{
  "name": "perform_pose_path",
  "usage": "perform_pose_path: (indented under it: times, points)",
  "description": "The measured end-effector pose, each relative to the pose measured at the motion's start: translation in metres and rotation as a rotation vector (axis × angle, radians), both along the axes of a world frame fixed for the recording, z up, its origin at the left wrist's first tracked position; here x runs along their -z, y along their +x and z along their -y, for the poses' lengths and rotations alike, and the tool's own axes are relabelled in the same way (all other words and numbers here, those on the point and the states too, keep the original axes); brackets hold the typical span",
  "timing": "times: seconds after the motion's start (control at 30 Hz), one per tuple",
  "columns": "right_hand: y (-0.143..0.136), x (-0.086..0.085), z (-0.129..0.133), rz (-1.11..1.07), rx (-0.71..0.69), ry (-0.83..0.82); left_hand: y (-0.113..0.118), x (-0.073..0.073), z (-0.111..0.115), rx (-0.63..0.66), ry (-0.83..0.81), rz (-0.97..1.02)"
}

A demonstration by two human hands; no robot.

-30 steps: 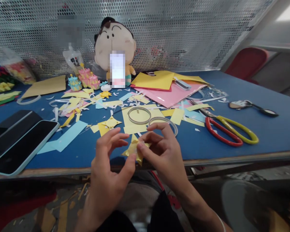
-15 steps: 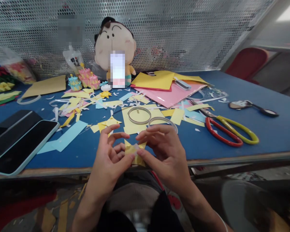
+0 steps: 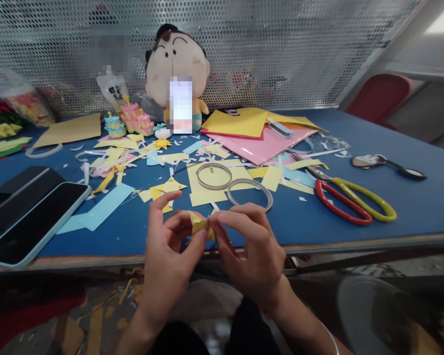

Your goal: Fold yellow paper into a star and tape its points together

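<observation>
A small piece of folded yellow paper (image 3: 199,224) is held up in front of the table's near edge. My left hand (image 3: 173,241) pinches its left side between thumb and fingers, with the index finger raised. From the other side, my right hand (image 3: 249,241) closes thumb and fingertips on the paper's right part, hiding much of it. Just beyond the hands lies a yellow folded paper star (image 3: 172,185). Two rolls of clear tape, a farther roll (image 3: 213,176) and a nearer roll (image 3: 250,195), rest by yellow paper sheets (image 3: 203,198).
Scissors (image 3: 346,197) with red and yellow handles lie at right. A phone (image 3: 40,222) and blue paper strips (image 3: 110,207) are at left. Paper scraps cover the middle; a plush doll (image 3: 177,64), small paper cakes (image 3: 133,118) and coloured sheets (image 3: 237,123) stand or lie behind.
My right hand's fingers have drawn in and now pinch the yellow paper's right side, covering more of it. The nearer tape roll shows more fully.
</observation>
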State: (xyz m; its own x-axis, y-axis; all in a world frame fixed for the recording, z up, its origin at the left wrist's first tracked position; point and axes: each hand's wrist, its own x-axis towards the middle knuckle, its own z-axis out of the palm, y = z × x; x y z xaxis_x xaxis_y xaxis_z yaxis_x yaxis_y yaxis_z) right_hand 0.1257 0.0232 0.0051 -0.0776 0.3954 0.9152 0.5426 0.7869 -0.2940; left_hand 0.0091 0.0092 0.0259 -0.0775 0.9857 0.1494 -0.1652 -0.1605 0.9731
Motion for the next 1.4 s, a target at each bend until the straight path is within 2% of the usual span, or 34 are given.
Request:
perform_pose_path:
  times: [0.3, 0.6, 0.83, 1.03, 1.17, 1.4]
  points:
    - [-0.005, 0.002, -0.003, -0.068, -0.066, -0.026, 0.009, 0.008, 0.006, -0.206, 0.222, -0.241]
    - [-0.004, 0.001, -0.002, -0.004, -0.035, -0.04, 0.009, 0.018, 0.008, -0.296, 0.386, -0.413]
    - [-0.005, 0.001, -0.001, 0.013, 0.021, -0.053, 0.006, 0.02, 0.005, -0.273, 0.389, -0.447]
    - [-0.006, 0.0, 0.0, 0.008, 0.071, -0.081, 0.006, 0.018, 0.006, -0.257, 0.331, -0.428]
    - [-0.006, -0.002, 0.001, -0.009, 0.061, -0.09, 0.006, 0.016, 0.009, -0.242, 0.265, -0.386]
    - [-0.006, 0.0, 0.002, -0.062, 0.038, -0.15, 0.007, 0.016, 0.009, -0.237, 0.257, -0.355]
